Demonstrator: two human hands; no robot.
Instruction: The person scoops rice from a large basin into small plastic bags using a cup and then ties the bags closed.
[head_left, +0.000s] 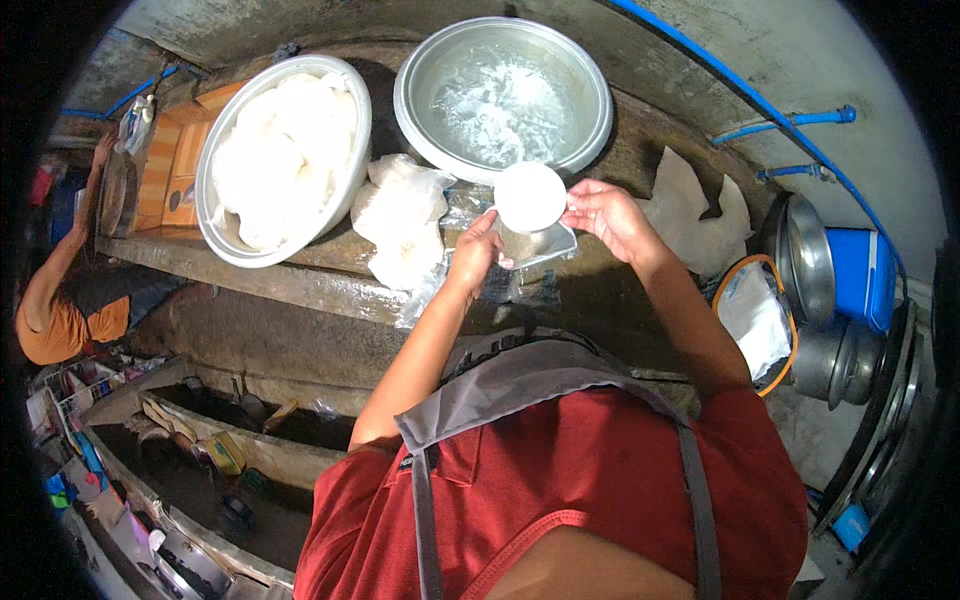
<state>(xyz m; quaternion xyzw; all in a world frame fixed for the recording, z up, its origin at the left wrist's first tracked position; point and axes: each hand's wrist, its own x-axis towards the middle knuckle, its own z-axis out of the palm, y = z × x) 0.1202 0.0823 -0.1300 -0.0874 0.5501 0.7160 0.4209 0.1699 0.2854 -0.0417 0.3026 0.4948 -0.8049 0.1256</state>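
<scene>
A bright white round piece (529, 196), perhaps a small bowl or a disc, is held up at the near rim of a large metal basin (420, 142). My right hand (609, 219) pinches it at its right edge. At its lower left edge is my left hand (478, 255), thumb up against it. Glare hides its surface detail. The basin holds rippling water (502, 105). Below the white piece, a clear plastic bag (536, 246) lies on the wet concrete counter (330, 281). Left of my left hand are white lumps in clear plastic (401, 217).
A tilted tub (358, 172) full of a white mass (289, 157) stands left, beside an orange crate (176, 165). Flat pale pieces (690, 214) lie right. Metal pots (814, 262) and a blue cooler (859, 274) are far right. Another person in orange (52, 326) reaches at far left.
</scene>
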